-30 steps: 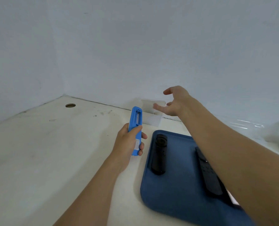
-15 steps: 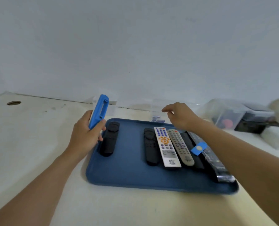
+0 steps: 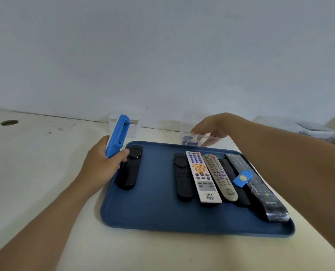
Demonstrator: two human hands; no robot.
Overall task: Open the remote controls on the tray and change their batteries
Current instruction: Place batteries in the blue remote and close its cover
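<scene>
My left hand (image 3: pixel 102 165) grips a blue remote (image 3: pixel 117 136) and holds it upright at the tray's far left corner, its open battery slot facing me. The blue tray (image 3: pixel 182 229) carries a black remote (image 3: pixel 130 169) on the left and a row on the right: a black one (image 3: pixel 182 177), a white one (image 3: pixel 202 177), a grey one (image 3: pixel 219 177) and a plastic-wrapped black one (image 3: pixel 260 188). A small blue cover (image 3: pixel 243 178) lies on that row. My right hand (image 3: pixel 213 128) reaches into a clear box (image 3: pixel 190 141) of batteries behind the tray, fingers relaxed.
A white box (image 3: pixel 132 126) stands against the wall behind the blue remote. Clear containers (image 3: pixel 315 131) sit at the far right. The cream table has a cable hole (image 3: pixel 9 122) at the far left. The wall runs close behind everything.
The view has swung right, from the table corner to the whole tray. My right hand has dropped from the air into the clear battery box. My left hand still holds the blue remote.
</scene>
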